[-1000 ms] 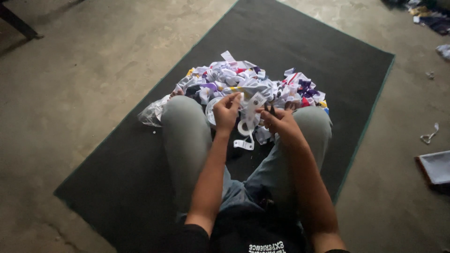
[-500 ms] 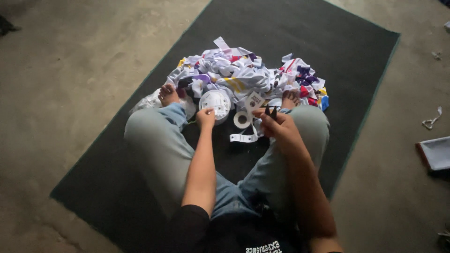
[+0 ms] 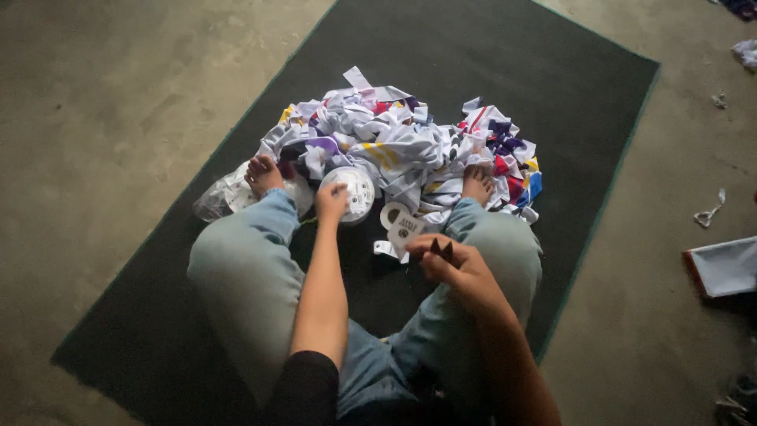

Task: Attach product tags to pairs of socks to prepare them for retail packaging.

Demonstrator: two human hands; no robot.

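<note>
I sit on a dark mat (image 3: 552,102) with my knees spread, facing a heap of white and coloured fabric pieces (image 3: 402,142). My left hand (image 3: 331,201) is closed on the edge of a round white spool (image 3: 351,192) at the front of the heap. My right hand (image 3: 453,268) is held above the mat between my legs, pinching a small dark object (image 3: 441,250) with a white tag (image 3: 406,229) hanging from it. A white ring of tape (image 3: 390,213) lies by the tag.
A crumpled clear plastic bag (image 3: 221,197) lies by my left foot. Around the mat is bare concrete floor (image 3: 118,118). A flat red-edged box (image 3: 725,268) lies at the right, with small scraps (image 3: 710,211) near it.
My left hand has moved from my right hand out to the white spool by the heap. My right hand has dropped lower with the dark object and tag. The view shifted down.
</note>
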